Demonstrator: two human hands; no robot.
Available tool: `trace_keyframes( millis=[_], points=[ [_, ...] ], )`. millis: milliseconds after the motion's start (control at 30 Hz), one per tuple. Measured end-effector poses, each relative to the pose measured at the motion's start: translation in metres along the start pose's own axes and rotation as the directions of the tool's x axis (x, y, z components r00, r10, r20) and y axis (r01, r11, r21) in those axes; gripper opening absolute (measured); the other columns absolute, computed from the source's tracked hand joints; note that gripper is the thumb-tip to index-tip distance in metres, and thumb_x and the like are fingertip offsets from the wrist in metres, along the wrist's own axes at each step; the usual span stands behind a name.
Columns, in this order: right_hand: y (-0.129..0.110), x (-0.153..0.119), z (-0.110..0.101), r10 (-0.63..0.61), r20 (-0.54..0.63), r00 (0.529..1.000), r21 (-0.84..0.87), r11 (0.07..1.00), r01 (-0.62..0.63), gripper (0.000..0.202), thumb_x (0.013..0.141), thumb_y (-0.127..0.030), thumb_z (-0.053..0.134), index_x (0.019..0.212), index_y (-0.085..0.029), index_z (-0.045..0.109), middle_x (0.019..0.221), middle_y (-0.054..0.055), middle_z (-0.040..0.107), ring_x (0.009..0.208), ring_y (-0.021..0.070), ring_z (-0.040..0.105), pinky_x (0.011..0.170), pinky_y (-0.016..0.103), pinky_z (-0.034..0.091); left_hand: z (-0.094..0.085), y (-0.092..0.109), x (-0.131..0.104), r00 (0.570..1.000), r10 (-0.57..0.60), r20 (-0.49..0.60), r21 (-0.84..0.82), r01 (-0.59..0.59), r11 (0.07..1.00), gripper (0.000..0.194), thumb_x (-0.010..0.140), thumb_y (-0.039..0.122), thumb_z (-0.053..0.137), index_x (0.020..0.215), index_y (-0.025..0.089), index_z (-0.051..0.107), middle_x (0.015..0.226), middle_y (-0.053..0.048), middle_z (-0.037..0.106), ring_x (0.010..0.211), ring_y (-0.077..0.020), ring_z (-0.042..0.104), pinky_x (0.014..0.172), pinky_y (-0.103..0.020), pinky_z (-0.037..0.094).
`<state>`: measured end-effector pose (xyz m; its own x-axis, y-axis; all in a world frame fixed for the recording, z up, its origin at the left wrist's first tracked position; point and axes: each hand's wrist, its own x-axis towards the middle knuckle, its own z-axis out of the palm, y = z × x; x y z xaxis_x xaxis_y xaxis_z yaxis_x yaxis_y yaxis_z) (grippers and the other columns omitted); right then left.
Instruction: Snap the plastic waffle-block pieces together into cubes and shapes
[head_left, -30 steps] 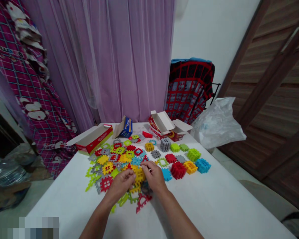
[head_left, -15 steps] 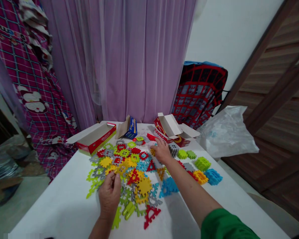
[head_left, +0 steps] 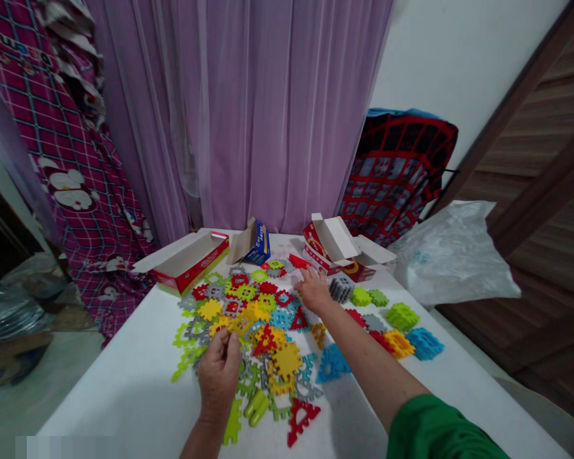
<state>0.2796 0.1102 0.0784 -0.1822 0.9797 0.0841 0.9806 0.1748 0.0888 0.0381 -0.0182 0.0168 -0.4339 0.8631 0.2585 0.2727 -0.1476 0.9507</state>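
My left hand (head_left: 220, 363) is closed at the near left of a spread of plastic pieces; its fingertips meet at a yellow piece (head_left: 242, 324). Farther back, my right hand (head_left: 313, 290) reaches over the pile's right side with fingers spread, just in front of a red piece (head_left: 299, 261). What lies under its palm is hidden. Around the hands are a yellow gear-shaped piece (head_left: 287, 359), a red triangle (head_left: 302, 417) and light green rods (head_left: 257, 408). A stack of grey pieces (head_left: 341, 289) stands right of my right hand.
Open boxes stand along the back: a red and green one (head_left: 191, 264), a blue one (head_left: 258, 242) and red ones (head_left: 330, 245). Stacks of green (head_left: 402, 316), orange (head_left: 398, 343) and blue pieces (head_left: 425, 343) sit at right, near a plastic bag (head_left: 454, 255).
The whole view has shifted slightly, moving the table's contents to the right in the picture. Both hands stay at nearly the same places over the pieces.
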Motion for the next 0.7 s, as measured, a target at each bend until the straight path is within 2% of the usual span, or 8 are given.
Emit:
trace_keyframes(
  millis=[200, 300, 433, 567, 700],
  points=[
    [0.005, 0.002, 0.004, 0.018, -0.012, 1.0, 0.093, 0.995, -0.017, 0.035, 0.088, -0.012, 0.05, 0.107, -0.027, 0.075, 0.154, 0.007, 0.04, 0.145, 0.0306, 0.027, 0.114, 0.056, 0.017, -0.002, 0.004, 0.0, 1.0, 0.009, 0.004, 0.023, -0.009, 1.0, 0.04, 0.079, 0.058, 0.055, 0.088, 0.02, 0.066, 0.066, -0.001, 0.068, 0.055, -0.0151, 0.061, 0.056, -0.024, 0.052],
    [0.013, 0.005, 0.006, 0.095, -0.062, 0.994, 0.248, 0.966, -0.077, 0.046, 0.081, -0.006, 0.051, 0.115, -0.027, 0.072, 0.15, 0.006, 0.046, 0.14, 0.0292, 0.037, 0.113, 0.048, 0.027, -0.003, 0.005, 0.0, 1.0, 0.027, 0.015, 0.038, -0.028, 0.999, 0.038, 0.08, 0.056, 0.054, 0.087, 0.02, 0.065, 0.066, -0.001, 0.068, 0.053, -0.0148, 0.061, 0.056, -0.024, 0.051],
    [0.027, 0.012, 0.005, 0.214, -0.079, 0.974, 0.34, 0.924, -0.176, 0.07, 0.074, 0.0, 0.047, 0.139, -0.024, 0.054, 0.14, 0.007, 0.057, 0.125, 0.0243, 0.054, 0.104, 0.034, 0.04, -0.002, 0.004, 0.0, 0.999, 0.037, -0.001, 0.051, -0.037, 0.998, 0.035, 0.08, 0.054, 0.054, 0.084, 0.02, 0.064, 0.064, 0.0, 0.066, 0.052, -0.0144, 0.06, 0.055, -0.024, 0.05],
    [0.037, 0.016, 0.008, 0.306, -0.053, 0.951, 0.389, 0.883, -0.262, 0.074, 0.074, -0.001, 0.047, 0.144, -0.024, 0.048, 0.128, 0.007, 0.066, 0.113, 0.0247, 0.063, 0.096, 0.034, 0.046, -0.002, 0.001, 0.001, 1.0, -0.013, -0.001, 0.004, 0.013, 1.0, 0.035, 0.08, 0.053, 0.056, 0.089, 0.02, 0.064, 0.064, 0.0, 0.067, 0.051, -0.014, 0.061, 0.053, -0.024, 0.051],
    [0.038, 0.015, 0.014, 0.346, -0.01, 0.938, 0.432, 0.848, -0.308, 0.076, 0.072, -0.001, 0.048, 0.145, -0.022, 0.046, 0.127, 0.008, 0.067, 0.113, 0.0247, 0.064, 0.097, 0.034, 0.047, -0.003, -0.001, 0.002, 0.998, -0.06, -0.008, -0.036, 0.06, 0.998, 0.038, 0.079, 0.054, 0.059, 0.092, 0.019, 0.064, 0.067, 0.0, 0.069, 0.049, -0.014, 0.061, 0.053, -0.024, 0.052]
  ],
)
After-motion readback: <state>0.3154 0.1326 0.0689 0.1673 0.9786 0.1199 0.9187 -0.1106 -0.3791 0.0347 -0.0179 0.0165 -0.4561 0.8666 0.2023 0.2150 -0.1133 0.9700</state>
